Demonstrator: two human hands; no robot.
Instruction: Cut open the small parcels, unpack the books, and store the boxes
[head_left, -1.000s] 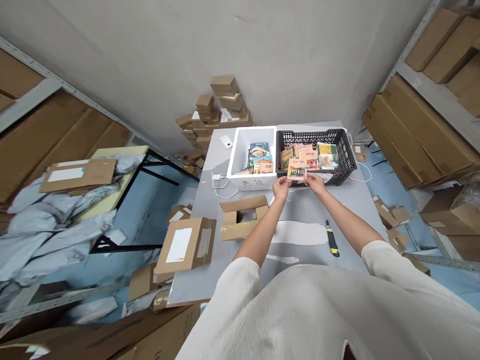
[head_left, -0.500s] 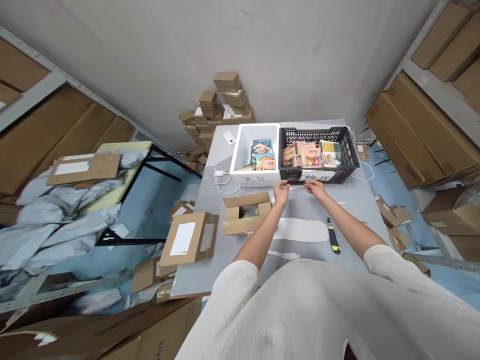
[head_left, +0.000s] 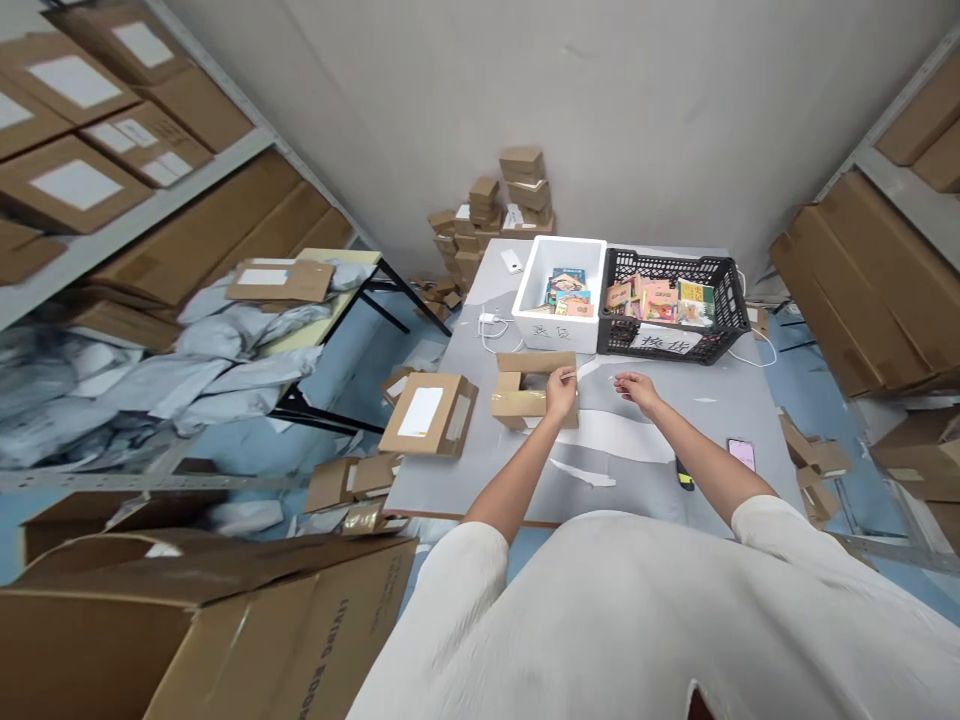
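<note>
My left hand (head_left: 560, 393) is closed in a pinch over the right end of an open cardboard box (head_left: 517, 404); a small pale sliver shows at its fingertips, too small to name. To its right, my right hand (head_left: 637, 391) hovers above the grey table with thumb and fingers pressed together. What they hold, if anything, I cannot make out. Just beyond the hands stand a white foam box (head_left: 556, 333) and a black plastic crate (head_left: 731, 318), both with picture books (head_left: 660, 298) inside. Partly behind my right forearm lies a black and yellow box cutter (head_left: 684, 476).
A closed labelled carton (head_left: 427, 414) sits at the table's left edge. A phone (head_left: 742, 454) lies on the right, another white phone (head_left: 511, 261) at the back left. Grey mailing bags (head_left: 225, 345) cover a side table. Shelves of cartons flank both sides; a large open carton (head_left: 300, 640) is at lower left.
The view has turned left, so the table sits further right in it. Both hands have drawn back from the crate's front edge, the left one now over the open box.
</note>
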